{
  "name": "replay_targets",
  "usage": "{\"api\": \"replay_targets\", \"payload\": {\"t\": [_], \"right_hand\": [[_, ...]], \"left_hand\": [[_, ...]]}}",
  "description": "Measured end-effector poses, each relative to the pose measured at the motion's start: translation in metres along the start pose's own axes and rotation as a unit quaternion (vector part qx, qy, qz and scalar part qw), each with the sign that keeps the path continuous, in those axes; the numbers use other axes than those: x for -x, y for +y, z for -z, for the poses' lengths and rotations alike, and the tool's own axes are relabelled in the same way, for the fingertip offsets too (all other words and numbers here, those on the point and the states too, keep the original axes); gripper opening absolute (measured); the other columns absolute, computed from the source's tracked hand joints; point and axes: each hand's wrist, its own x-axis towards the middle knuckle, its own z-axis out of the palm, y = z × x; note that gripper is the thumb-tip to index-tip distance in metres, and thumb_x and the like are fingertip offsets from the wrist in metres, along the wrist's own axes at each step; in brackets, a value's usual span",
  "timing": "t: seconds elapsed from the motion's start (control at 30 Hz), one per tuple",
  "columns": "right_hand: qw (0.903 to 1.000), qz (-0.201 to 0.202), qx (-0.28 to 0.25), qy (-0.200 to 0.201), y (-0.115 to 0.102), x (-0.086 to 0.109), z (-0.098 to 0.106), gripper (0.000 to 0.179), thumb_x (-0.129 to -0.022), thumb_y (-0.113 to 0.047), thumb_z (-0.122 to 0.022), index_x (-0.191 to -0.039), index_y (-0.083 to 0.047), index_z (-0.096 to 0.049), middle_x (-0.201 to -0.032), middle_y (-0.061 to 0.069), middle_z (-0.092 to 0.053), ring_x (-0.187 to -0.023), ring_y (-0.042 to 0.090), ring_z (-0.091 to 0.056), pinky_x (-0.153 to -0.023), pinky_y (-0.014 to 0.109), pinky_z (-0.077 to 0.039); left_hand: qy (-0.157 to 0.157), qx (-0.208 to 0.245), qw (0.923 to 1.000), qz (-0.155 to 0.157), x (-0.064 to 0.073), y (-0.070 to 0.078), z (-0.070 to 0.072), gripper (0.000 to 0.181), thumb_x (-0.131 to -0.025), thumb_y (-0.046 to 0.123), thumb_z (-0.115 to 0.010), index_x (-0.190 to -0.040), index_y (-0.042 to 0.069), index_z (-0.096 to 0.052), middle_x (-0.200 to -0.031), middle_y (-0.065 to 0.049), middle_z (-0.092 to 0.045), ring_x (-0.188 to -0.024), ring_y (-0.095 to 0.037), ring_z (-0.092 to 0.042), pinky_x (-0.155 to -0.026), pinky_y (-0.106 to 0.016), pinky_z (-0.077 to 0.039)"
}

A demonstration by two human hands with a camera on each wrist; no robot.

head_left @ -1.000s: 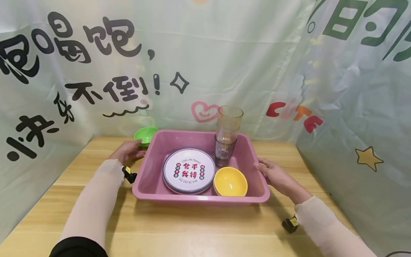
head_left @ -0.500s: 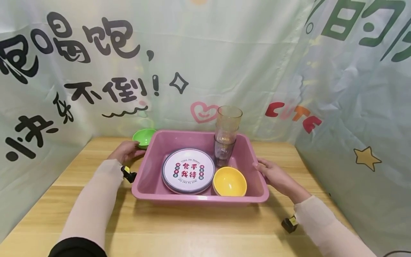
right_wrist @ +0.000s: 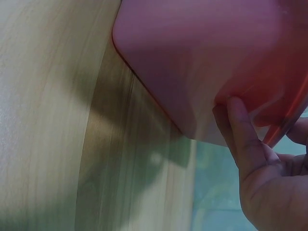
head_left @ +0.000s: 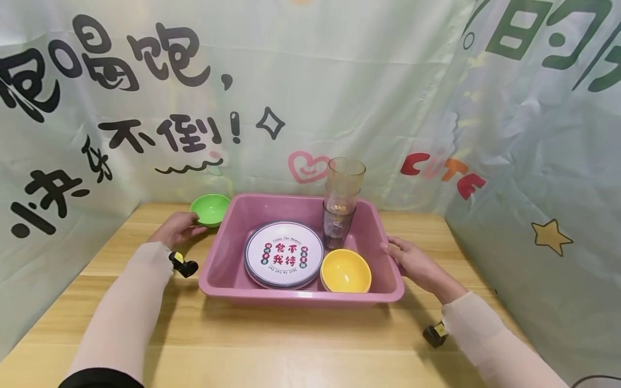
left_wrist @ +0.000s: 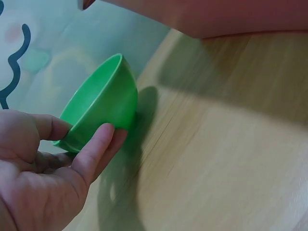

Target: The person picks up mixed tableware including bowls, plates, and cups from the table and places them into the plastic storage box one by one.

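Observation:
My left hand pinches a small green bowl beside the pink plastic tub's far left corner. In the left wrist view, the thumb hooks over the bowl's rim while fingers support its outside. Across the tub, my right hand grips the right rim. Its fingers lie against the tub's outer wall, with the thumb at the edge. Inside the tub are a stack of white plates with printed red characters, yellow bowls and a tall stack of clear tinted cups.
The tub rests on a light wooden table. A pale cloth backdrop with printed lettering rises behind the table and along both sides. A dark cable shows at the lower right corner.
The green bowl has moved left with my left hand, away from the tub's edge, and more of it shows. My right hand keeps its hold on the rim.

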Motion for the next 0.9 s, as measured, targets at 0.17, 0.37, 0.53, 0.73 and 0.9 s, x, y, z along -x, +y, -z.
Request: {"api": "replay_targets", "payload": {"t": [0.17,0.37,0.53,0.73,0.9], "right_hand": [[1.0,0.002,0.002,0.002,-0.001,-0.001,0.0,0.059,-0.106,-0.029,-0.043,-0.152,0.003,-0.024,-0.135,0.03,-0.05,-0.115,0.03,-0.058,-0.09,0.038,-0.054],[1.0,-0.001,0.004,0.008,-0.003,-0.001,-0.001,0.059,-0.106,-0.029,-0.044,-0.151,0.003,-0.025,-0.135,0.029,-0.05,-0.115,0.029,-0.058,-0.091,0.038,-0.053],[0.9999,-0.009,0.003,0.01,-0.003,-0.001,-0.001,0.057,-0.106,-0.029,-0.044,-0.151,0.001,-0.026,-0.135,0.028,-0.05,-0.116,0.03,-0.057,-0.092,0.039,-0.053],[0.9999,-0.007,0.013,0.003,-0.003,-0.002,0.0,0.058,-0.106,-0.03,-0.043,-0.151,0.003,-0.024,-0.133,0.028,-0.052,-0.115,0.029,-0.059,-0.092,0.039,-0.053],[0.9993,-0.012,0.035,0.002,-0.004,-0.003,0.003,0.058,-0.106,-0.029,-0.044,-0.149,0.006,-0.026,-0.126,0.026,-0.058,-0.109,0.028,-0.062,-0.09,0.04,-0.054]], "left_hand": [[0.003,-0.005,1.0,0.0,0.008,0.003,0.007,0.051,-0.1,0.0,-0.033,-0.145,-0.016,-0.015,-0.103,-0.018,-0.047,-0.071,-0.017,-0.069,-0.084,-0.023,-0.054],[-0.008,-0.008,0.9999,-0.011,0.019,0.01,0.014,0.027,-0.099,-0.002,-0.033,-0.124,-0.012,-0.034,-0.111,-0.02,-0.041,-0.078,-0.018,-0.069,-0.088,-0.024,-0.052],[-0.019,0.003,0.9997,-0.015,0.029,0.014,0.02,0.016,-0.1,-0.002,-0.032,-0.114,-0.006,-0.037,-0.114,-0.021,-0.039,-0.082,-0.021,-0.07,-0.09,-0.024,-0.051],[-0.02,-0.018,0.9993,-0.028,0.039,0.02,0.026,0.017,-0.1,-0.001,-0.032,-0.116,-0.006,-0.036,-0.115,-0.022,-0.037,-0.082,-0.021,-0.07,-0.091,-0.024,-0.05],[-0.037,-0.054,0.9961,-0.059,0.045,0.024,0.028,0.033,-0.099,-0.002,-0.031,-0.131,-0.014,-0.03,-0.116,-0.02,-0.033,-0.084,-0.02,-0.069,-0.094,-0.027,-0.049]]}}
